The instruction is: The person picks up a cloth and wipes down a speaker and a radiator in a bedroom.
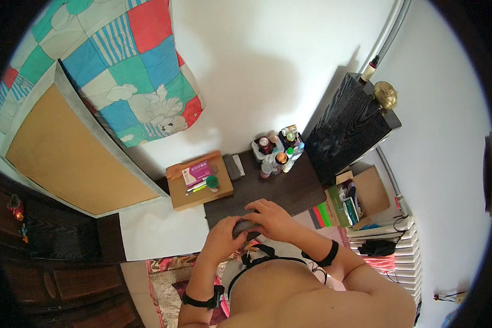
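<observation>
My left hand [222,242] and my right hand [270,220] meet in front of my belly, at the near edge of the dark wooden desk [276,192]. Between them they hold a dark grey object [242,226] with a rounded top, perhaps a case. The fingers of both hands cover much of it, so its exact kind cannot be told. To the left of my hands lies a large white sheet [160,231] on the desk.
A cardboard box [201,200] carries a purple packet [197,173], pens and a green-lidded jar [212,183]. Several bottles [281,158] stand by the wall. A black wooden cabinet [340,127] rises at the right, near an open carton [369,190]. A framed board [78,156] leans left.
</observation>
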`<action>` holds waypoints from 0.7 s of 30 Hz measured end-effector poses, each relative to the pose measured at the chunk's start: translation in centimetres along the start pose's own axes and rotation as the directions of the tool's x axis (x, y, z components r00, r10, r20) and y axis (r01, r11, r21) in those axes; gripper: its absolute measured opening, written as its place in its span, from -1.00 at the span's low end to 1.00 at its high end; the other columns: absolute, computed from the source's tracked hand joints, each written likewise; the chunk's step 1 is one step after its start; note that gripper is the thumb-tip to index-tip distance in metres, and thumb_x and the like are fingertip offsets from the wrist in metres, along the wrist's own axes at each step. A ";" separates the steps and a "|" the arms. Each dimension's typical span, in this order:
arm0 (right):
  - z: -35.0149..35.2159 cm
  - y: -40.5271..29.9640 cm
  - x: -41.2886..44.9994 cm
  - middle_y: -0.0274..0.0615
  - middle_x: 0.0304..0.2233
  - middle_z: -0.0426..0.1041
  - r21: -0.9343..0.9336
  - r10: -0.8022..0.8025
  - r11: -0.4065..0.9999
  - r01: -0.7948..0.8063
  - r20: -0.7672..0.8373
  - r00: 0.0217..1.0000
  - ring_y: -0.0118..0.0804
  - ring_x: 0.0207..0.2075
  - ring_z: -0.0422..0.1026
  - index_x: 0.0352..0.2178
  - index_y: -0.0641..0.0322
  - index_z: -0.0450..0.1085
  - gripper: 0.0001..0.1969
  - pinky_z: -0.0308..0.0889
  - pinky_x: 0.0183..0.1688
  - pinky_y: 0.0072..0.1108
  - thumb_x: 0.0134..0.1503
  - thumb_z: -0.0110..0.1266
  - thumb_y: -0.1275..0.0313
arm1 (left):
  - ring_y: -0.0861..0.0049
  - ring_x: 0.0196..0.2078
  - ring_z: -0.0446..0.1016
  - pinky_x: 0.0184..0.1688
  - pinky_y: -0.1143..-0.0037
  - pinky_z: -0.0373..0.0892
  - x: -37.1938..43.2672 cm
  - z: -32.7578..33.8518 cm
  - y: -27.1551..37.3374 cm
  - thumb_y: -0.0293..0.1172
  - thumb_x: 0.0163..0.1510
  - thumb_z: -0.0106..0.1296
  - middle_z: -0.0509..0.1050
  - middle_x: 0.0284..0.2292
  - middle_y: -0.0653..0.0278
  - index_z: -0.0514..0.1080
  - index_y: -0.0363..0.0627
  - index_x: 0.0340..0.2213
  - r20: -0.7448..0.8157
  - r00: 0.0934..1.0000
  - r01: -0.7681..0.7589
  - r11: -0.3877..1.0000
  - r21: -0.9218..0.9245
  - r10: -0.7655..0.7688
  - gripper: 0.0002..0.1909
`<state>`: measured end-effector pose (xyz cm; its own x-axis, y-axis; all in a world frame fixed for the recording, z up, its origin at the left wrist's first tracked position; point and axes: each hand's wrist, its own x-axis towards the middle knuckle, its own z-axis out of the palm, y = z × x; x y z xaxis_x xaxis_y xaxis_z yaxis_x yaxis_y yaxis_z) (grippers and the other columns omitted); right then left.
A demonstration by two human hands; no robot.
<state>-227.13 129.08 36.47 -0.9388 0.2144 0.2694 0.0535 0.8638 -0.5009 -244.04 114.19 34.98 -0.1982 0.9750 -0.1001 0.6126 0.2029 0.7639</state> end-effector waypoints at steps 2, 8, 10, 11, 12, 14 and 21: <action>-1.0 -0.5 0.5 -0.06 -0.08 0.51 0.049 0.177 0.981 -0.189 0.179 0.968 0.01 -0.03 0.47 -0.02 0.19 0.42 -0.53 0.37 -0.04 -0.25 0.01 0.29 0.36 | 0.03 -0.02 0.49 0.01 0.27 0.42 -0.2 0.6 0.1 -0.25 0.02 0.23 0.49 -0.07 -0.05 0.31 -0.11 0.10 -0.067 0.996 -0.056 0.998 -0.001 0.056 -0.38; -1.7 -0.9 0.0 0.03 -0.31 0.57 0.408 0.469 0.785 -0.466 0.102 0.878 0.00 -0.33 0.56 -0.02 0.27 0.39 -0.57 0.44 -0.19 -0.31 0.16 0.24 0.24 | 0.03 -0.03 0.48 0.00 0.25 0.42 0.0 -0.2 1.5 -0.24 0.00 0.28 0.49 -0.06 -0.02 0.31 -0.13 0.10 -0.037 0.998 -0.041 0.998 0.047 0.043 -0.35; -1.3 -0.9 -0.1 -0.07 -0.33 0.54 0.469 0.511 0.733 -0.493 0.100 0.854 -0.21 -0.31 0.51 -0.01 0.24 0.39 -0.59 0.41 -0.21 -0.43 0.18 0.23 0.28 | 0.01 -0.07 0.49 -0.04 0.21 0.41 0.1 -0.6 1.6 -0.28 -0.08 0.31 0.48 -0.09 -0.04 0.30 -0.22 0.09 -0.071 0.983 -0.153 0.973 0.175 0.168 -0.29; -1.0 -0.9 -0.2 -0.17 -0.35 0.52 0.527 0.552 0.677 -0.514 0.100 0.828 -0.43 -0.30 0.47 0.01 0.21 0.38 -0.61 0.39 -0.23 -0.56 0.20 0.22 0.31 | 0.01 -0.07 0.49 -0.04 0.21 0.41 0.1 -0.6 1.7 -0.28 -0.08 0.31 0.48 -0.09 -0.04 0.30 -0.22 0.09 -0.071 0.984 -0.151 0.973 0.175 0.166 -0.29; -0.8 -0.7 -0.3 -0.17 -0.35 0.52 0.528 0.552 0.676 -0.515 0.101 0.828 -0.43 -0.30 0.47 0.01 0.21 0.38 -0.61 0.39 -0.23 -0.56 0.20 0.22 0.31 | 0.02 -0.07 0.49 -0.03 0.22 0.41 0.2 -0.6 1.7 -0.27 -0.05 0.30 0.49 -0.08 -0.02 0.31 -0.18 0.09 -0.109 0.975 -0.169 0.965 0.203 0.194 -0.32; -0.4 -0.1 -0.4 -0.21 -0.25 0.50 0.621 0.617 0.550 -0.558 0.148 0.773 -0.50 -0.23 0.42 0.06 0.23 0.35 -0.59 0.38 -0.15 -0.58 0.22 0.21 0.34 | 0.03 -0.06 0.49 -0.03 0.23 0.42 0.1 -0.6 1.8 -0.26 -0.02 0.29 0.49 -0.07 0.00 0.32 -0.15 0.09 -0.147 0.964 -0.182 0.955 0.233 0.220 -0.35; -0.6 -2.5 -0.6 -0.15 -0.14 0.44 0.664 0.340 0.711 -0.233 -0.035 0.940 -0.34 -0.13 0.42 0.15 0.20 0.26 -0.45 0.33 -0.02 -0.49 0.16 0.26 0.38 | 0.04 -0.12 0.55 -0.05 0.28 0.45 -0.7 -2.1 2.1 -0.24 -0.01 0.28 0.55 -0.16 -0.07 0.34 -0.14 0.06 0.046 0.994 0.101 0.982 -0.158 -0.094 -0.38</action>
<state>-226.51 127.06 38.03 -0.8520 0.5116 0.1116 0.0307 0.2615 -0.9647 -244.25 113.75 37.97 -0.2193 0.9547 -0.2013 0.4610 0.2832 0.8410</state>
